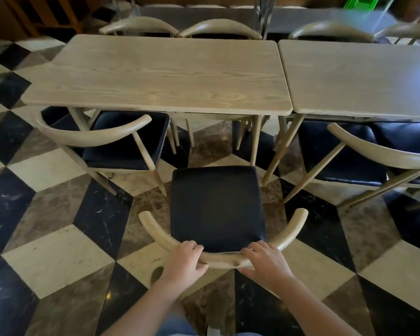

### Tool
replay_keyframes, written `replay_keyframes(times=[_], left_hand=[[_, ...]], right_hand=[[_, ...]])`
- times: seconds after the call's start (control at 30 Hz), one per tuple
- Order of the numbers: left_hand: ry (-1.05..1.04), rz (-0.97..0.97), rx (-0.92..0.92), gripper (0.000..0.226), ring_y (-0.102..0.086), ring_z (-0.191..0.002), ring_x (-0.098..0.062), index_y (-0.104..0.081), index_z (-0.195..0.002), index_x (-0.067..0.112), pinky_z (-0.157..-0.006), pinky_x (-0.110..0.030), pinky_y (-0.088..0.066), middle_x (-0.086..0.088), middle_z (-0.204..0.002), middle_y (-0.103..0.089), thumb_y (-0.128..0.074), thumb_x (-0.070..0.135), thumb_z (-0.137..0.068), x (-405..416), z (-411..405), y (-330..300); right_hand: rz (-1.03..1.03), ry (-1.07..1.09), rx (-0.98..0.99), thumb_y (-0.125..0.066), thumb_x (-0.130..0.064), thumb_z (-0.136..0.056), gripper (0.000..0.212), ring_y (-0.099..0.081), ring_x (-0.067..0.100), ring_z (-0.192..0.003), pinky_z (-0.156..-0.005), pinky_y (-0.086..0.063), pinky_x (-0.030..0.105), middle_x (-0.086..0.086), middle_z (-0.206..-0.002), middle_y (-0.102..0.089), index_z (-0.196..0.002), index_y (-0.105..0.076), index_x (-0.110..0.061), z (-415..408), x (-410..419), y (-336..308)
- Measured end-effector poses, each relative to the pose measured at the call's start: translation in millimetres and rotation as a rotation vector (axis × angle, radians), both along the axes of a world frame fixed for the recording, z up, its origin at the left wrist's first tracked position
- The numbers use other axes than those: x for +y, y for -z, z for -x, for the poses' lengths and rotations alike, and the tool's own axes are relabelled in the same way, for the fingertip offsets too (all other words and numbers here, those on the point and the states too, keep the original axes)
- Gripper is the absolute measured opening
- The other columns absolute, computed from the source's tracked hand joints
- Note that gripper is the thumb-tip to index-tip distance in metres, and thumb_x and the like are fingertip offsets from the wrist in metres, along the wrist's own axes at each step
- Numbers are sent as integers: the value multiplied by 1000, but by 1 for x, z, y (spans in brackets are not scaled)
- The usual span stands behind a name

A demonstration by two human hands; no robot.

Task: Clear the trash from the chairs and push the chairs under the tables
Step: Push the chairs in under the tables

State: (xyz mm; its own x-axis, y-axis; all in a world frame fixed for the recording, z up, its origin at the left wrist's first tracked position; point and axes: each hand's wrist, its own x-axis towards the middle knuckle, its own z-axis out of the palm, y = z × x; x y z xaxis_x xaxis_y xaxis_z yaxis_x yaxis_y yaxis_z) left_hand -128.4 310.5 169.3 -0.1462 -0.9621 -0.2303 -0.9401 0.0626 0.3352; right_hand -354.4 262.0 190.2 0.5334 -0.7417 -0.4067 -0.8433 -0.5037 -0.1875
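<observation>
A chair [216, 204] with a dark blue seat and a curved pale wooden backrest stands in front of me, out from the near table [160, 73]. My left hand [183, 261] grips the backrest left of its middle, fingers curled over the top. On the same rail, right of middle, my right hand [264, 261] holds on the same way. The seat is bare; no trash shows on it. The seat's front edge sits short of the table's near edge.
A second chair [121, 139] sits angled, partly under the table's left half. Two more chairs [364, 151] stand partly under the right table [364, 78]. Further chair backs [218, 27] line the far side. The floor is checkered tile.
</observation>
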Motion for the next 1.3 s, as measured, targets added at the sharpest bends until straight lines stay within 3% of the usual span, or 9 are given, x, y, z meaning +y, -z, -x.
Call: replay_keyframes(times=[0.27,0.57,0.8,1.07,1.3], left_hand=[[-29,-37,-6,43,-56,-112,-15,-59,-121,14,-94,-26,-45,-2,-120,-62,-57,41,-88,-5,-6,0],[-44,-2,22,36,-66,-93,-25,-69,-102,6,-79,-35,-54,-10,-99,-71,-68,35,-81,-30,-21,-1],[-52,-81,-52,43,-58,-109,-19,-60,-118,11,-88,-32,-49,-4,-119,-63,-54,43,-89,-92,-30,-10],[-56,-63,-50,44,-60,-107,-18,-61,-118,13,-88,-31,-50,-3,-118,-65,-57,44,-87,-173,-57,-7],[-7,-49,-77,41,-62,-98,-12,-63,-114,18,-85,-24,-49,2,-110,-67,-58,47,-86,-249,-75,-8]], right_hand=[[83,-99,32,-49,-33,-93,31,-51,24,-106,-94,-41,39,2,-117,-59,-119,-55,-19,-5,-5,10],[78,-86,-2,-45,-37,-95,32,-49,20,-108,-97,-41,37,0,-118,-57,-122,-52,-21,-16,-29,10],[89,-50,53,-45,-38,-95,32,-48,20,-109,-96,-40,36,0,-120,-56,-122,-52,-21,-34,-89,9],[78,-33,61,-46,-38,-95,32,-48,20,-107,-93,-42,35,0,-117,-56,-122,-52,-21,-60,-170,13],[76,-34,64,-45,-37,-95,33,-47,21,-111,-100,-37,37,0,-121,-55,-124,-50,-21,-77,-242,16]])
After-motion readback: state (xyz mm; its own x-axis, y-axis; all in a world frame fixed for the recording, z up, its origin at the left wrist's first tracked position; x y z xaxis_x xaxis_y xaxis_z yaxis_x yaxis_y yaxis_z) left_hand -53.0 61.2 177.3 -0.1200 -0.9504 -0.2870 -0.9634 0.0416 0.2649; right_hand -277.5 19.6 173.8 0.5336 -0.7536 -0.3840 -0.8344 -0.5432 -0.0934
